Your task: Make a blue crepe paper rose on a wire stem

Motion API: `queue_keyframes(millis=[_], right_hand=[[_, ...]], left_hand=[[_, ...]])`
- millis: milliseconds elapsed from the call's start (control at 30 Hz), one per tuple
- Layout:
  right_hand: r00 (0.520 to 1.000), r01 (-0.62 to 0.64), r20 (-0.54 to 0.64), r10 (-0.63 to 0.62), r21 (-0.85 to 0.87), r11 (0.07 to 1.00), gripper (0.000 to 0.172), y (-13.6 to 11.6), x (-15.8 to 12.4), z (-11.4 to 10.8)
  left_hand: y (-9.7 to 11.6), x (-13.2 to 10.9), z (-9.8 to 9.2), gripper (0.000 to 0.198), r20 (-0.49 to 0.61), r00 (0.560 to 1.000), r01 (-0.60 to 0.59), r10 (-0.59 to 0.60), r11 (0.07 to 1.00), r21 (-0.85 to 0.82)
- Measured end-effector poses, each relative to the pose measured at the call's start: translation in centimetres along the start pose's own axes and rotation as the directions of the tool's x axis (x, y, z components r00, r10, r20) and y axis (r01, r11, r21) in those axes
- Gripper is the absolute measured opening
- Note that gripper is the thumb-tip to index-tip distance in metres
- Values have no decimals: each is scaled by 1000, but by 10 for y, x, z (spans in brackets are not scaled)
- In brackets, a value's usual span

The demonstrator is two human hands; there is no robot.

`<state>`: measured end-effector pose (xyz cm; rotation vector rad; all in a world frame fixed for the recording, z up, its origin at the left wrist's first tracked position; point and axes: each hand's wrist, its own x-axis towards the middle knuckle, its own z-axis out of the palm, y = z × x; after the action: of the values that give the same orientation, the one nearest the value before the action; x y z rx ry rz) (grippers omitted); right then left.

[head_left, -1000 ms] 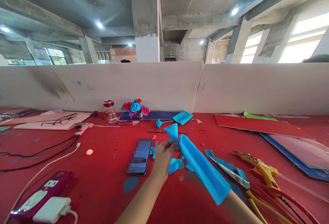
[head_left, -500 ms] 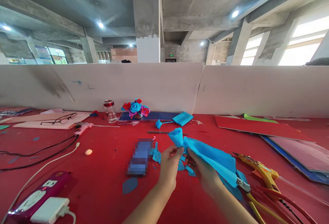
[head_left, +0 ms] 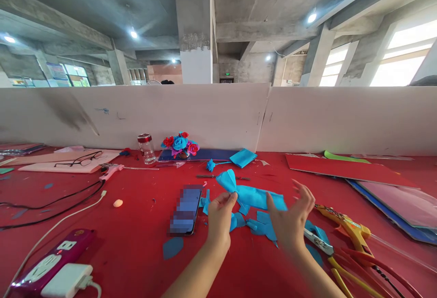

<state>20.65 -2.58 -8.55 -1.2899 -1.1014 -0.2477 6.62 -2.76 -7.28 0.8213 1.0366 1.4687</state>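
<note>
Between thumb and fingertips, my left hand [head_left: 221, 211] pinches a blue crepe paper strip [head_left: 257, 197] at a gathered waist. A rounded, cupped end stands above that pinch, while the long flat part stretches to the right. My right hand [head_left: 292, 216] is at the strip's right end, fingers spread; its thumb overlaps the paper, and whether it touches cannot be told. Blue paper scraps [head_left: 262, 227] lie beneath the hands. Beside my right wrist are pliers [head_left: 319, 242] with yellow and red handles, and a yellow glue gun [head_left: 344, 220].
A phone [head_left: 186, 211] lies left of my hands. Farther back are a paper-flower arrangement [head_left: 180, 144], a lidded glass jar [head_left: 146, 149] and a folded blue paper [head_left: 243, 157]. A purple power strip [head_left: 53, 261] with cables sits front left; coloured sheets [head_left: 392, 197] lie at right.
My right hand has let go of the gathered waist, moved right and spread its fingers. My left hand keeps its pinch, and the paper's long part now lies flatter and more level.
</note>
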Motion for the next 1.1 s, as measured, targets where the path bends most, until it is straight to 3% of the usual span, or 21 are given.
queue_keyframes(millis=[33, 100, 167, 233, 533, 700, 933, 1000, 1100], right_hand=[[977, 206, 62, -203, -47, 977, 42, -2, -1, -1], [839, 493, 253, -482, 23, 870, 26, -5, -5, -2], [713, 582, 366, -599, 168, 796, 23, -6, -11, -1], [680, 582, 380, -627, 240, 777, 25, -7, -16, -1], [712, 634, 274, -647, 146, 760, 16, -12, -19, -3], [704, 655, 255, -663, 129, 745, 14, -15, -19, -3], [727, 622, 271, -631, 130, 772, 14, -10, -17, -4], [750, 579, 280, -599, 159, 800, 15, -10, -17, -4], [822, 450, 278, -497, 219, 866, 13, -14, -17, -5]], left_hand=[[0, 0, 0, 26, 3, 1000, -7, 7, 1000, 2], [-1, 1, 0, 28, 13, 1000, -22, 22, 1000, -3], [-3, 0, 0, 30, 20, 999, -35, 35, 999, -18], [-5, 0, 2, 31, 12, 1000, -29, 29, 999, -35], [-5, -13, 10, 27, 44, 998, 45, -38, 985, -169], [-8, -14, 11, 24, 75, 997, 3, 10, 986, -168], [-10, -13, 13, 34, 14, 1000, 5, -1, 964, -267], [-7, -15, 13, 39, 26, 1000, 1, 6, 968, -251], [-4, -17, 13, 37, 72, 997, -21, 37, 979, -202]])
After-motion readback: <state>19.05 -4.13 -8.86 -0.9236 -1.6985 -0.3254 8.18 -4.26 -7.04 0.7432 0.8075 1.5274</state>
